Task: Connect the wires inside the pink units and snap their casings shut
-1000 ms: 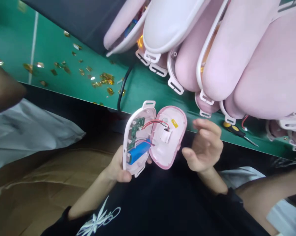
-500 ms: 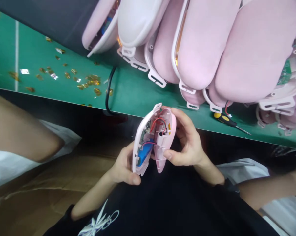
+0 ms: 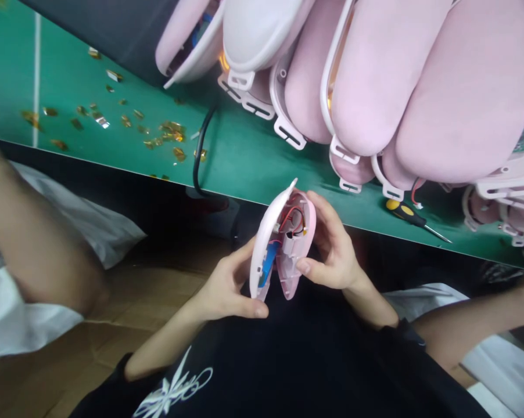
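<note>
Just off the table's front edge, I hold the two parted halves of a plastic housing. My left hand (image 3: 233, 287) is closed on the white half (image 3: 268, 232), thumb at its lower end. A strap slot tab tops this half, and a blue cylindrical battery (image 3: 268, 261) sits inside it. Fingers of my right hand (image 3: 334, 247) wrap behind the pink half (image 3: 309, 223), with the thumb on its inner edge. Red and black wires (image 3: 291, 219) run inside, between the halves. The shells stand upright, open towards me like a book.
Several pink and white housings (image 3: 370, 81) are piled at the back of the green table (image 3: 253, 162). A yellow-black screwdriver (image 3: 412, 217) lies near the front edge on the right. Gold tape scraps (image 3: 170, 132) and a black cable (image 3: 201, 151) are on the left. Bare limbs of people show at both sides.
My left hand has moved right and slightly up, turning the white half towards the pink one. The gap between them has narrowed, and less of the inside shows. The view has shifted slightly.
</note>
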Demonstrator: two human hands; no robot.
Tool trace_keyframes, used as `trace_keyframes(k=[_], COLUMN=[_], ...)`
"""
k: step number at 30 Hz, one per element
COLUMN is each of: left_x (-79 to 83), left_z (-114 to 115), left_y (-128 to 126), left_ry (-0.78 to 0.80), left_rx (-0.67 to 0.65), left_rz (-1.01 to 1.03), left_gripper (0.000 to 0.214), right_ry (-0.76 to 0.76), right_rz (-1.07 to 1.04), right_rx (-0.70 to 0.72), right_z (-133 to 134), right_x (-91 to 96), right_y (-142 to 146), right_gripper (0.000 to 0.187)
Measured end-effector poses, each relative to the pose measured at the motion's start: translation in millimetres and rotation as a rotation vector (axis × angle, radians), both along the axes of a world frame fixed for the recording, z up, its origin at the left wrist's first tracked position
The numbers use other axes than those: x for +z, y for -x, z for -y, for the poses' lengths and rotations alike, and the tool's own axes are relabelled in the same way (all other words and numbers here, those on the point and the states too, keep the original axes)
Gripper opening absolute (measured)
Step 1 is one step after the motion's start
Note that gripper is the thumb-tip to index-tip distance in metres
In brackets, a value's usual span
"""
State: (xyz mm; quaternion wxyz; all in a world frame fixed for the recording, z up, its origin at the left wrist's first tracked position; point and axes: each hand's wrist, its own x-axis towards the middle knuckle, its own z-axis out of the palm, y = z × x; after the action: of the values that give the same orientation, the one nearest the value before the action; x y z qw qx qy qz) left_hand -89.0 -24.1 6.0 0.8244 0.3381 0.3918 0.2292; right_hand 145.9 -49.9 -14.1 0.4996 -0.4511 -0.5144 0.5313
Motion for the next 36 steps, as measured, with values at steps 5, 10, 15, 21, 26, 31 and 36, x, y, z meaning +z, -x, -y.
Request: trace_keyframes(k=[5, 10, 15, 21, 26, 31, 36], left_x=[-6.8, -12.2, -11.6, 1.4, 19.0, 26.1, 20.1], left_z=[5.6, 16.4, 9.2, -36.6, -46.7, -28.3, -23.6], left_y=[4.6, 3.5, 5.8, 17.4, 17.0, 3.1, -1.7], left_ry=[-0.038, -0.254, -0.304, -0.212, -0.324, -0.61, -0.748], left_rx=[-0.043, -0.045, -0.087, -0.398, -0.125, 0.241, 0.34], left_rz=[-0.059, -0.298, -0.118, 0.227, 0.104, -0.01, -0.21], left_gripper=[0.101, 0.115, 0.095, 0.065, 0.073, 0.066, 0.048], right_ry=[0.031, 0.127, 0.03, -0.144, -0.117, -0.139, -0.209], right_rz=[-0.047, -0.005, 0.103, -0.078, -0.147, -0.059, -0.128], right_rx=[0.0, -0.016, -0.101, 0.114, -0.226, -0.555, -0.477], right_z=[1.3, 7.0, -1.0, -17.0, -11.5, -5.5, -4.7], right_x=[-2.3, -1.7, 6.1, 24.1, 22.5, 8.4, 6.5], right_y=[5.2, 15.3, 6.4, -23.8, -12.2, 5.3, 0.2], right_gripper=[0.092, 0.099, 0.112, 0.068, 0.035, 0.04, 0.036])
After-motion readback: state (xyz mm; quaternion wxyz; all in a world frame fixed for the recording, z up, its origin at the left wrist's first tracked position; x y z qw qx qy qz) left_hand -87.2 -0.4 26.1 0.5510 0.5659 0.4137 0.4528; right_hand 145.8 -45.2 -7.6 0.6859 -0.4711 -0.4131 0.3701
